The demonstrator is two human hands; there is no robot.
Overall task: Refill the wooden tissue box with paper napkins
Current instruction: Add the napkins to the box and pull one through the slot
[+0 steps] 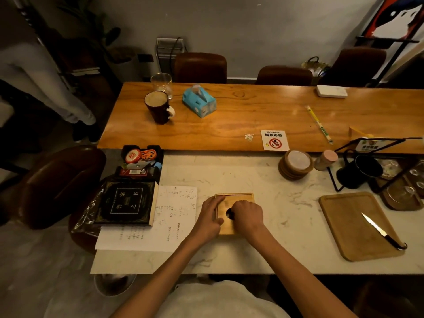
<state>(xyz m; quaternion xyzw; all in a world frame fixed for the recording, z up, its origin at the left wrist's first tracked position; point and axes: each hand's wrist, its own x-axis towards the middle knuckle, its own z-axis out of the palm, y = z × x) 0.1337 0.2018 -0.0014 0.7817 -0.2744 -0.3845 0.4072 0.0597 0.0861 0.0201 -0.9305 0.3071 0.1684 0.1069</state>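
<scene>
The box (238, 200) sits on the white tabletop (275, 177); the left hand (210, 216) grips its left side; the right hand (247, 215) holds its top, fingers curled at the dark hole (229, 213).

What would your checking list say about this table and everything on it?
Surface: white marble table; wooden table behind.
Job's things: wooden tissue box under both hands; blue tissue pack on the wooden table.
Clutter: knife on wooden board, book, written paper, mug.
Grips: left hand holds the box's left edge; right hand curled at its round hole.
Cables: black cable at the back wall.
Surroundings: brown chairs; a person's legs at left.
</scene>
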